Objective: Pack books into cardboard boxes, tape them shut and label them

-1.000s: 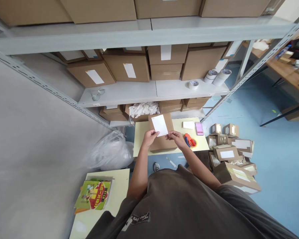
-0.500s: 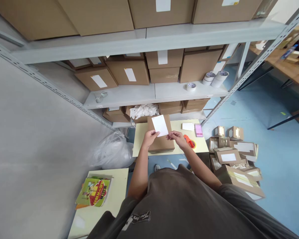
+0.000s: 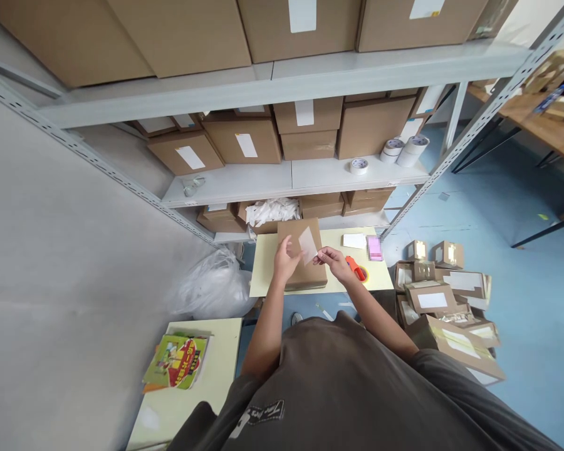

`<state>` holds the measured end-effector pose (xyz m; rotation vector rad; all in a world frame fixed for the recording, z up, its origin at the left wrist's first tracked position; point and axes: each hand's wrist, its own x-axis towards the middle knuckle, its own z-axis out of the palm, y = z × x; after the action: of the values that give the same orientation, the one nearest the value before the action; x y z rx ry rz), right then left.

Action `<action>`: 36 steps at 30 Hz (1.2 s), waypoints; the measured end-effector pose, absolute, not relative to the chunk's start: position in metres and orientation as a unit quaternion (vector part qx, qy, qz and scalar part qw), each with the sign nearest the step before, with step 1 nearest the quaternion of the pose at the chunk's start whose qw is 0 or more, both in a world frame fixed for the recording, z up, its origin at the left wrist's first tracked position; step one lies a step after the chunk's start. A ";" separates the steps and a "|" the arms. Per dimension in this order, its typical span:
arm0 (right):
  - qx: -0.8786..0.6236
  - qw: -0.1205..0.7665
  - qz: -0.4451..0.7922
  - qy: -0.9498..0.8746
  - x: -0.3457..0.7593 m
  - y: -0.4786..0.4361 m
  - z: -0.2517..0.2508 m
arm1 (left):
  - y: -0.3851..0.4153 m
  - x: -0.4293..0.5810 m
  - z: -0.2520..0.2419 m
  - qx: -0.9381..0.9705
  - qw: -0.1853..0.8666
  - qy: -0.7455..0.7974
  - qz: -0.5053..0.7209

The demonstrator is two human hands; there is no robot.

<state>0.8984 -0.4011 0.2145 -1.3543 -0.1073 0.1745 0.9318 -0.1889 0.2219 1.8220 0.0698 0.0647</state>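
A closed cardboard box (image 3: 299,229) lies on the pale yellow table in front of me. Above it my right hand (image 3: 333,260) pinches the lower right corner of a white label (image 3: 307,244), which is tilted and looks slightly see-through. My left hand (image 3: 286,260) is just left of the label, with fingers apart and the thumb towards its edge. Whether that thumb touches the label I cannot tell. To the right of the box lie an orange tape dispenser (image 3: 356,268), a stack of white labels (image 3: 354,240) and a pink pad (image 3: 375,248).
Metal shelving (image 3: 244,181) with cardboard boxes stands directly ahead. Tape rolls (image 3: 358,166) sit on its middle shelf. Labelled parcels (image 3: 432,297) are piled to the right. A plastic bag (image 3: 211,285) and a side table (image 3: 220,351) with colourful packets (image 3: 176,362) are on the left.
My left hand has let go of the label and its fingers have spread. The label, still in my right hand, has tipped and turned. The camera view has shifted slightly.
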 end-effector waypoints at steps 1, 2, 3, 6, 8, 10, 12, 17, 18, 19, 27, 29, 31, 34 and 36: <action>-0.629 0.772 0.078 -0.052 0.898 -0.402 0.216 | -0.194 0.929 0.225 0.798 0.601 0.015 0.037; -0.634 0.768 0.076 -0.055 0.898 -0.402 0.217 | -0.199 0.925 0.227 0.799 0.601 -0.010 0.023; -0.640 0.763 0.075 -0.059 0.898 -0.403 0.219 | -0.204 0.922 0.230 0.793 0.607 -0.038 -0.006; -0.658 0.747 0.069 -0.071 0.899 -0.405 0.223 | -0.219 0.911 0.237 0.766 0.635 -0.080 -0.065; -0.663 0.742 0.064 -0.071 0.899 -0.407 0.224 | -0.226 0.906 0.240 0.765 0.638 -0.078 -0.043; -0.662 0.744 0.062 -0.070 0.898 -0.410 0.224 | -0.230 0.902 0.243 0.772 0.631 -0.081 -0.020; -0.656 0.748 0.062 -0.075 0.898 -0.412 0.224 | -0.231 0.901 0.245 0.777 0.624 -0.088 -0.010; -0.643 0.759 0.064 -0.080 0.897 -0.416 0.222 | -0.234 0.901 0.244 0.782 0.618 -0.086 -0.011; -0.643 0.759 0.064 -0.079 0.897 -0.416 0.222 | -0.235 0.901 0.243 0.782 0.617 -0.085 -0.012; -0.643 0.759 0.064 -0.078 0.897 -0.417 0.221 | -0.236 0.902 0.242 0.782 0.617 -0.086 -0.012; -0.650 0.754 0.053 -0.077 0.897 -0.421 0.221 | -0.243 0.902 0.239 0.782 0.615 -0.100 -0.012; -0.655 0.750 0.050 -0.079 0.897 -0.422 0.221 | -0.244 0.901 0.240 0.785 0.612 -0.099 -0.015; -0.666 0.740 0.046 -0.080 0.897 -0.424 0.220 | -0.246 0.900 0.242 0.785 0.611 -0.098 -0.019; -0.683 0.725 0.035 -0.082 0.896 -0.426 0.218 | -0.248 0.899 0.243 0.785 0.611 -0.100 -0.029; -0.689 0.720 0.030 -0.080 0.895 -0.427 0.216 | -0.251 0.897 0.243 0.786 0.609 -0.097 -0.036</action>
<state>0.8952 -0.4266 0.2159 -1.5236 -0.1761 0.0658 0.8973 -0.2510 0.2430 1.8160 -0.2250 -0.0834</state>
